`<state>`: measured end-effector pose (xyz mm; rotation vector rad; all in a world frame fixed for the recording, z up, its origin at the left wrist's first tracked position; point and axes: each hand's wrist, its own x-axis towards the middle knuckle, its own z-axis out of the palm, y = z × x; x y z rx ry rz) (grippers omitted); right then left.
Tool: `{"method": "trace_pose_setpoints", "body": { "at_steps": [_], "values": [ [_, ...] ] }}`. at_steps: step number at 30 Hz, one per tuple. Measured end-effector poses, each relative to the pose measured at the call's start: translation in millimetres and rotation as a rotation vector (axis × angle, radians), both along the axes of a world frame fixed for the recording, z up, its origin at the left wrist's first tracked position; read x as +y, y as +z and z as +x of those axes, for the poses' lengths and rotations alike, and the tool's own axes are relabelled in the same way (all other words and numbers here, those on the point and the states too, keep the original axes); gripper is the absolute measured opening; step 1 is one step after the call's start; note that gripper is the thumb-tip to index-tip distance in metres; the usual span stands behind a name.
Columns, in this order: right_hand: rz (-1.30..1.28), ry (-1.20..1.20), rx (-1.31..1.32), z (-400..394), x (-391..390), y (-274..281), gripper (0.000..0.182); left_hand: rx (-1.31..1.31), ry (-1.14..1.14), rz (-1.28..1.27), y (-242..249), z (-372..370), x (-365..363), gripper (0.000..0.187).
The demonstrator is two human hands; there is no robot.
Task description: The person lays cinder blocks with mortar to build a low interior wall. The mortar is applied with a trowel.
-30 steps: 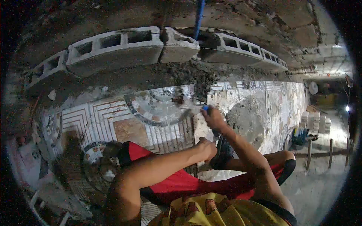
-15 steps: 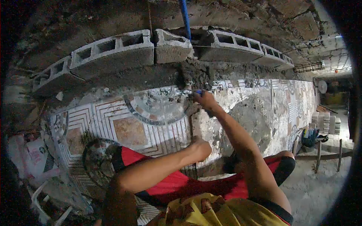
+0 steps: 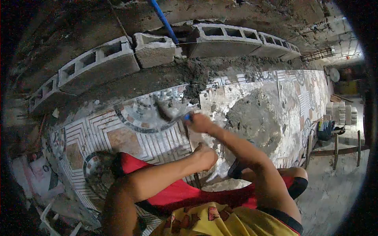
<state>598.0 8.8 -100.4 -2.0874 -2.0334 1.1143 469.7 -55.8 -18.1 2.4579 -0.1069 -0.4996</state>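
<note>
My right hand (image 3: 200, 122) is closed round the blue handle (image 3: 188, 117) of a trowel. The trowel's grey blade (image 3: 169, 111), smeared by motion, is over the patterned floor sheet (image 3: 151, 143). Nearer my body, my left hand (image 3: 206, 156) makes a fist; whatever it may hold is hidden. To the right of my right hand, wet mortar (image 3: 254, 120) is spread on the sheet. A dark heap of mortar (image 3: 195, 84) lies beyond the trowel, at the foot of the hollow concrete blocks (image 3: 154, 53).
A blue pipe (image 3: 164, 21) rises behind the block row, and a thin string runs along the blocks. Stacked pale blocks (image 3: 341, 113) and a wooden frame (image 3: 336, 151) stand at right. A printed sack (image 3: 37, 173) lies at left.
My right hand has drawn the trowel back from the mortar by the blocks, towards me and to the left. My left fist stays almost in place. The view has shifted somewhat.
</note>
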Motion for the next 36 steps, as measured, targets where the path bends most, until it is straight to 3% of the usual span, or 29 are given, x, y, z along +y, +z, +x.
{"method": "trace_pose_setpoints", "body": {
  "at_steps": [2, 4, 5, 8, 10, 12, 13, 14, 15, 16, 18, 21, 25, 27, 28, 30, 32, 34, 35, 36],
  "values": [
    [0.004, -0.183, -0.069, 59, 1, 11, 0.043, -0.186, 0.264, -0.072, 8, -8, 1, 0.003],
    [0.106, -0.361, -0.117, 107, 0, 26, 0.044, -0.119, 0.202, -0.089, 27, -10, 14, 0.007],
    [0.108, -0.35, -0.123, 116, 5, 40, 0.044, -0.229, 0.219, -0.056, 21, -14, 13, 0.009],
    [0.121, -0.231, 0.021, 129, 22, 73, 0.042, -0.421, 0.302, 0.047, -5, -6, -8, 0.011],
    [0.042, 0.135, -0.098, 124, 64, 86, 0.041, 0.109, 0.013, 0.049, 37, 6, 22, 0.009],
    [0.141, 0.258, -0.036, 100, 94, 132, 0.036, 0.027, 0.082, 0.048, 10, 9, 17, 0.009],
    [0.16, 0.348, -0.178, 106, 116, 91, 0.029, -0.046, 0.121, 0.066, -3, 11, 14, 0.009],
    [0.348, 0.385, -0.196, 103, 132, 71, 0.028, -0.116, 0.158, 0.077, -8, 10, 10, 0.01],
    [0.536, 0.42, -0.211, 97, 145, 59, 0.029, -0.11, 0.168, 0.071, -3, 11, 12, 0.01],
    [0.534, 0.427, -0.203, 81, 159, 62, 0.029, -0.009, 0.145, 0.076, 8, 13, 20, 0.011],
    [0.296, 0.512, -0.381, 57, 184, 80, 0.022, 0.091, 0.119, 0.084, 13, 15, 23, 0.011],
    [0.34, 0.557, -0.487, 73, 196, 63, 0.024, 0.125, 0.054, 0.135, 9, 10, 26, 0.015],
    [0.209, 0.429, -0.312, 133, 179, 86, 0.025, 0.125, 0.119, 0.084, -16, -3, 8, 0.02],
    [0.14, 0.516, -0.685, 140, 175, 105, 0.024, 0.122, 0.146, 0.07, -51, -17, -12, 0.022],
    [0.144, 0.523, -0.684, 135, 179, 114, 0.024, -0.096, 0.232, 0.266, -91, -30, -32, 0.014],
    [0.062, 0.538, -0.643, 126, 178, 121, 0.026, -0.31, 0.312, 0.455, -103, -40, -40, 0.017],
    [0.11, 0.505, -0.524, 116, 181, 109, 0.025, -0.024, 0.283, 0.26, -59, -41, -16, 0.016],
    [0.165, 0.473, -0.412, 125, 188, 88, 0.025, 0.065, 0.247, 0.16, -22, -34, 7, 0.014],
    [0.309, 0.588, -0.434, 137, 191, 66, 0.024, 0.159, 0.212, 0.062, -14, -32, 13, 0.02],
    [0.452, 0.7, -0.454, 146, 191, 55, 0.023, 0.159, 0.207, 0.063, -39, -38, 5, 0.02]
  ]
}}
